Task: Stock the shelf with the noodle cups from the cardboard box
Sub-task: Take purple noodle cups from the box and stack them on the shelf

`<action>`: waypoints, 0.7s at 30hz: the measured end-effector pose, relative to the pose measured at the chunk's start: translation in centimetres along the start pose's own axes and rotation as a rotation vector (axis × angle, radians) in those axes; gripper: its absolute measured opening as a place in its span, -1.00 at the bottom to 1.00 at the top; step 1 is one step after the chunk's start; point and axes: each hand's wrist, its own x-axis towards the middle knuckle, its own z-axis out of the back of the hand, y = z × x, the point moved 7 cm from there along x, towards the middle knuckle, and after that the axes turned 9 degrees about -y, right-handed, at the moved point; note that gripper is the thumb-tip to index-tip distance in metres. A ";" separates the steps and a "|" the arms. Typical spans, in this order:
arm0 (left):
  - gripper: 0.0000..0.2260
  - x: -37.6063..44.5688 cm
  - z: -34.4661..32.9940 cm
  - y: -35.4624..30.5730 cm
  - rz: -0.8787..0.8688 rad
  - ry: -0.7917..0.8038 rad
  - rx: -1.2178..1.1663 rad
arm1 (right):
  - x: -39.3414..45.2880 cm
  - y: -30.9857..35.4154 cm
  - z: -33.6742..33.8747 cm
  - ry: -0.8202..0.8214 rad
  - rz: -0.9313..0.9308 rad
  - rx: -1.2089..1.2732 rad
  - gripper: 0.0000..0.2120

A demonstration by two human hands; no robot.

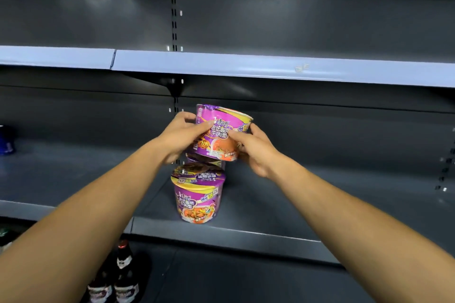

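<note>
Head view: left hand [182,136] and right hand [256,147] are gripping a purple noodle cup [221,133] (tilted), fingers wrapping its sides, above two cups [198,194] sitting on the shelf [246,231].

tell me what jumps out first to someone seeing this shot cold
The bright purple noodle cup held mid-frame between the left hand and right hand, tilted, above another purple cup standing on the dark shelf. Next, the bare shelving all around, and dark bottles at lower left.
</note>
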 end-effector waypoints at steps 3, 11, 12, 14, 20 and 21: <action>-0.56 1.9 0.3 1.0 -0.027 -0.069 -0.017 | 2.4 -0.8 -0.7 -0.076 0.033 -0.018 -0.65; -0.53 4.9 -0.2 4.6 0.046 -0.044 0.001 | 6.3 -3.1 -2.9 -0.099 0.099 -0.118 -0.56; -0.53 5.3 -0.2 5.0 0.051 -0.053 -0.009 | 6.6 -3.5 -3.1 -0.096 0.094 -0.113 -0.57; -0.57 6.1 -0.3 5.6 0.048 -0.075 -0.023 | 7.2 -4.3 -3.3 -0.089 0.074 -0.092 -0.61; -0.55 8.3 -1.0 7.1 0.119 -0.100 -0.081 | 8.9 -6.1 -3.6 -0.087 0.001 -0.115 -0.62; -0.50 8.6 -1.0 7.4 0.137 -0.111 -0.092 | 9.1 -6.4 -3.7 -0.083 -0.017 -0.128 -0.63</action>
